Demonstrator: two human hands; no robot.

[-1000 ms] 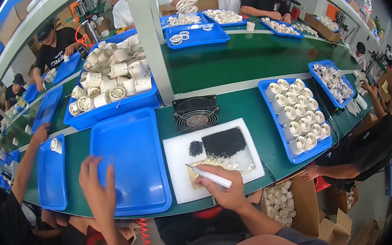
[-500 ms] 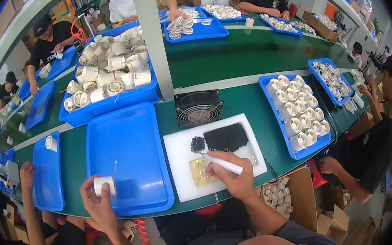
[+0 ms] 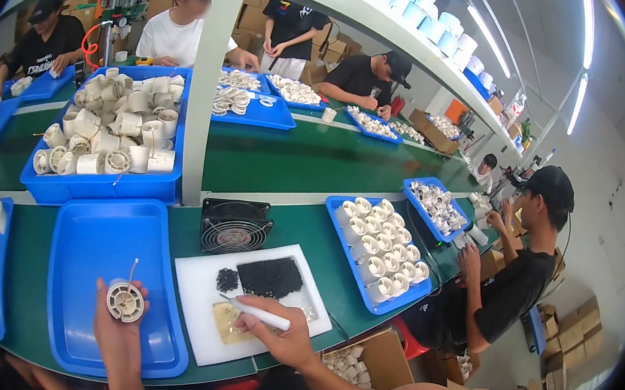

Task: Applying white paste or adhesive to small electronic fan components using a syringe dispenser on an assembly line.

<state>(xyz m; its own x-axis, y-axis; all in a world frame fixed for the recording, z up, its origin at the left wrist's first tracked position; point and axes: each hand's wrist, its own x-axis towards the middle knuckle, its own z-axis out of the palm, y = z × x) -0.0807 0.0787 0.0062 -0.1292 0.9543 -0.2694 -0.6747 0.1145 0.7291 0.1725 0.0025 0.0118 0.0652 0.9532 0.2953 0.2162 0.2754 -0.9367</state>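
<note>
My left hand [image 3: 118, 338] holds a white round plastic housing [image 3: 125, 302] above a blue tray [image 3: 70, 293]; its spoked end faces me and a thin wire sticks up from it. In my right hand [image 3: 285, 339] is a white pen-shaped tool [image 3: 267, 314] with a slim grey tip. The tip hovers over a white foam board [image 3: 205, 348], close to a small pile of tiny black parts [image 3: 226, 279]; whether it touches anything I cannot tell. A larger black patch of such parts [image 3: 269, 277] and a yellowish pad [image 3: 227, 323] lie on the board.
Behind the board stands a black fan [image 3: 236, 225]. To the right, a blue tray [image 3: 336, 223] carries upright white cups. A deep blue bin [image 3: 101, 187] of white housings stands behind a metal post [image 3: 204, 123]. Co-workers sit around; one person [image 3: 520, 280] works at the right.
The view has swung to the right. My left hand has turned the housing from its side to show its spoked end. The pen-shaped tool stays near the black parts.
</note>
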